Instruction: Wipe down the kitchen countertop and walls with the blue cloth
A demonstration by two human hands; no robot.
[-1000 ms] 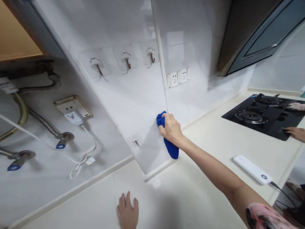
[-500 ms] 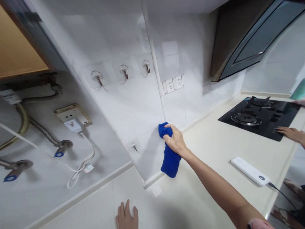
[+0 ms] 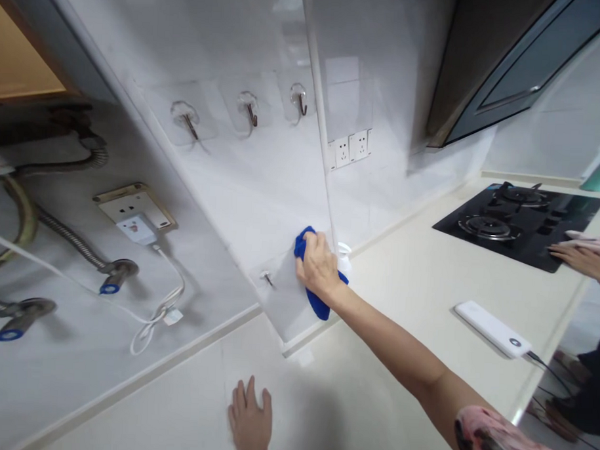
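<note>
My right hand (image 3: 319, 268) grips a blue cloth (image 3: 318, 306) and presses it to the white tiled wall (image 3: 266, 204), just right of a small clear hook (image 3: 267, 277). Part of the cloth hangs below the fingers, and some of it is hidden behind them. Flat on the pale countertop (image 3: 200, 399), my left hand (image 3: 250, 417) rests with its fingers spread and holds nothing. Behind my right wrist a white object (image 3: 344, 258) shows in part; its kind I cannot make out.
Three hooks (image 3: 248, 108) and wall sockets (image 3: 352, 148) are higher up. Left are a plugged-in charger (image 3: 137, 228) and water valves (image 3: 118, 276). A white power bank (image 3: 493, 329) with a cable lies right, near a black gas hob (image 3: 519, 223). Another person's hand (image 3: 582, 254) touches the hob's edge.
My right hand has slid the blue cloth leftward along the wall, toward the low hook. A white object has come into sight behind it. My left hand stays put. The view has shifted slightly.
</note>
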